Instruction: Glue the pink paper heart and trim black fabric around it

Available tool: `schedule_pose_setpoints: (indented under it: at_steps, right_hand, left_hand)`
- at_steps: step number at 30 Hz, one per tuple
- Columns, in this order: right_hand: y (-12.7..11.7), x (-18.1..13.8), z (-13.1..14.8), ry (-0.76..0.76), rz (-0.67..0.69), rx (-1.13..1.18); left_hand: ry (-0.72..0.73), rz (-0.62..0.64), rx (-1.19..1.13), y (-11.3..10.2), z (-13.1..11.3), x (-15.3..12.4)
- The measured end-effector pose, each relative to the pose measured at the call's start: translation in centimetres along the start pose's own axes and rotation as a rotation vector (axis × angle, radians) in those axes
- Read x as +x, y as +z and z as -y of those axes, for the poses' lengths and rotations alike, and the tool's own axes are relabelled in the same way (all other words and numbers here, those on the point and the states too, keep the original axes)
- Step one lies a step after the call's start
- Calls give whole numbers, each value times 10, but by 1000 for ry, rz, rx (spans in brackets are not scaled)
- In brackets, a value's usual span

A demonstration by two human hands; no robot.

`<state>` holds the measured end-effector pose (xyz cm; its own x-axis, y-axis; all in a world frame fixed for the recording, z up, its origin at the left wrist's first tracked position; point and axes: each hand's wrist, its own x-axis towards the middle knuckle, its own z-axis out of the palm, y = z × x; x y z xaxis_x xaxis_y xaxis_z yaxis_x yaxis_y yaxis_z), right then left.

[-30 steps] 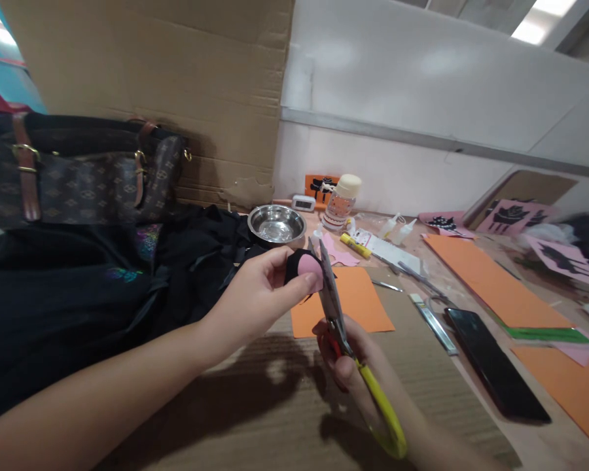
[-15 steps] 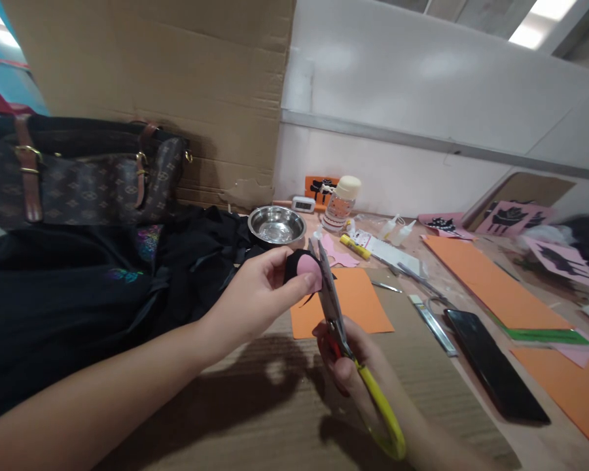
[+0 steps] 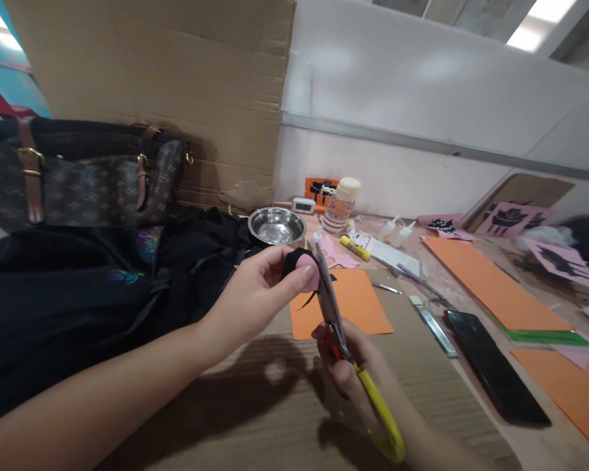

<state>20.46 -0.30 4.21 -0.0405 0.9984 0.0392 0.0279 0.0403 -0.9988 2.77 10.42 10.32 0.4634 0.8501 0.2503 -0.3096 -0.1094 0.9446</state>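
Between thumb and fingers, my left hand pinches a small piece of black and pink paper. My right hand is wrapped round the handles of a pair of scissors with one yellow handle and some red showing. The blades point up and away, their upper part at the right edge of the paper piece. A thin black strip hangs below that piece. Beneath the hands, an orange sheet lies on a corrugated cardboard mat.
A steel bowl, a clear bottle and a yellow glue stick stand or lie behind my hands. To the right are a black phone, a cutter and orange sheets. Black cloth and a brown bag fill the left.
The paper piece has shifted very slightly left in my left hand. The blades look closer together than before; otherwise both hands stay nearly in place.
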Motion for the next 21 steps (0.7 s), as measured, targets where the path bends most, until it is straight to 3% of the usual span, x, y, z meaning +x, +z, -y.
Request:
schedule_pose_setpoints:
  at_steps: [9, 21]
  right_hand:
    - [0, 0, -12, -38, 67, 36]
    - [-2, 0, -10, -44, 34, -15]
  left_hand:
    - [-9, -26, 65, -3, 1, 1]
    - [-63, -82, 167, 3, -1, -3]
